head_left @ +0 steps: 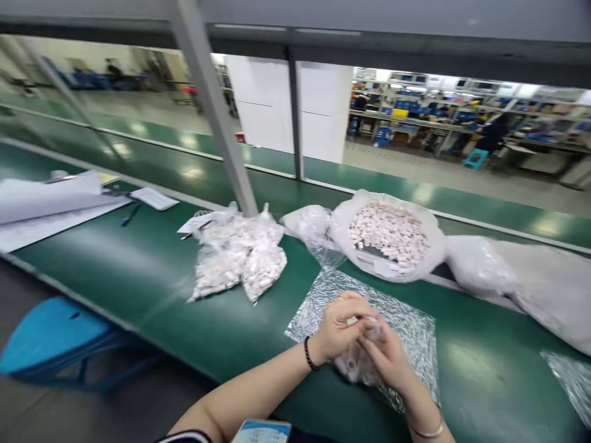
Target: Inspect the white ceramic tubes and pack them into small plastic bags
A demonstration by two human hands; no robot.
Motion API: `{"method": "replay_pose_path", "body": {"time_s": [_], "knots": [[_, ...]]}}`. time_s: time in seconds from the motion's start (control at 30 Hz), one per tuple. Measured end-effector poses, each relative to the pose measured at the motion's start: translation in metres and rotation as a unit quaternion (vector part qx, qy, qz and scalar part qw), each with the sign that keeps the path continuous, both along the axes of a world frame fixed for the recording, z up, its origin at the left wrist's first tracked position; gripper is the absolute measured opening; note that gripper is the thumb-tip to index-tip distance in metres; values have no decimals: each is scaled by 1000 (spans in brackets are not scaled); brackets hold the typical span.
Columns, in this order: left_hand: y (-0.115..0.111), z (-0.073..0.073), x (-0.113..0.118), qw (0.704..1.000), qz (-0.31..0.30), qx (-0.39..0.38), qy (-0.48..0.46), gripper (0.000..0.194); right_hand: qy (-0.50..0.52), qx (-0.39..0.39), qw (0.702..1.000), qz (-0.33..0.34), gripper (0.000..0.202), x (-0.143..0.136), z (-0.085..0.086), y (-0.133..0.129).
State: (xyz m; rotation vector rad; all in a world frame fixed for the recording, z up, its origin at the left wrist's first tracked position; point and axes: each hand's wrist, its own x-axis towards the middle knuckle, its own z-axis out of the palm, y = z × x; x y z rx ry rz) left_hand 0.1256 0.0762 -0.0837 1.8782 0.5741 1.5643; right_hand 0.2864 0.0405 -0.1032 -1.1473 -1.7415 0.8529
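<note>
Clear bag (354, 368): below both hands, at the near part of the silvery sheet (410, 323) on the counter (157, 301); pale pieces (352, 364) inside.
Left hand (340, 325): fingers drawn together, pinching the bag's gathered top.
Right hand (389, 357): fingers closed on the same neck (exact fold too blurred for us).
Handling: we judge it light, limp, slightly slick, contents prone to shifting.
Hold: we'd grip the bunched neck; thin film could tear under tugging.

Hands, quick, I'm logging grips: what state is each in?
Left hand: closed, holding the clear bag near its top.
Right hand: closed on the same bag.
</note>
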Motion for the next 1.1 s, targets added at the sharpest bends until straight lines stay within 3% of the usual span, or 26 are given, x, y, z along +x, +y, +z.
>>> {"method": "replay_pose_path", "body": {"time_s": [0.1, 0.13, 0.17, 0.2, 0.27, 0.33, 0.4, 0.63, 0.73, 0.9, 1.1], "knots": [[2, -1, 1, 988, -71, -100, 91, 103, 5, -19, 992, -125, 37, 15, -5, 3], [1, -3, 3, 977, -93, -118, 151, 123, 7, -15, 986, -164, 37, 19, -5, 4], [0, -5, 5, 963, -111, -128, 209, 131, 11, -1, 982, -190, 37, 21, -4, 4], [-1, -9, 9, 949, -121, -132, 258, 126, 14, 25, 981, -192, 35, 20, -2, 3], [-3, -21, 17, 932, -113, -122, 321, 86, 3, 105, 986, -133, 31, 15, 4, 2], [-3, -34, 24, 922, -70, -109, 365, 42, -37, 190, 980, -53, 24, 11, 9, 0], [0, -44, 27, 913, -19, -95, 397, 23, -83, 239, 967, -25, 23, 13, 11, 2], [12, -52, 21, 914, 81, -10, 397, 12, -160, 184, 961, -132, 67, 36, -9, 14], [9, -49, 21, 906, 113, -5, 407, 12, -130, 182, 967, -124, 62, 24, -16, 9], [-2, -40, 24, 917, 110, 31, 383, 8, -136, 192, 952, -194, 37, 10, -18, 2], [-9, -33, 24, 938, 92, 42, 331, 8, -128, 278, 941, -145, 38, 12, -11, 6]]}}
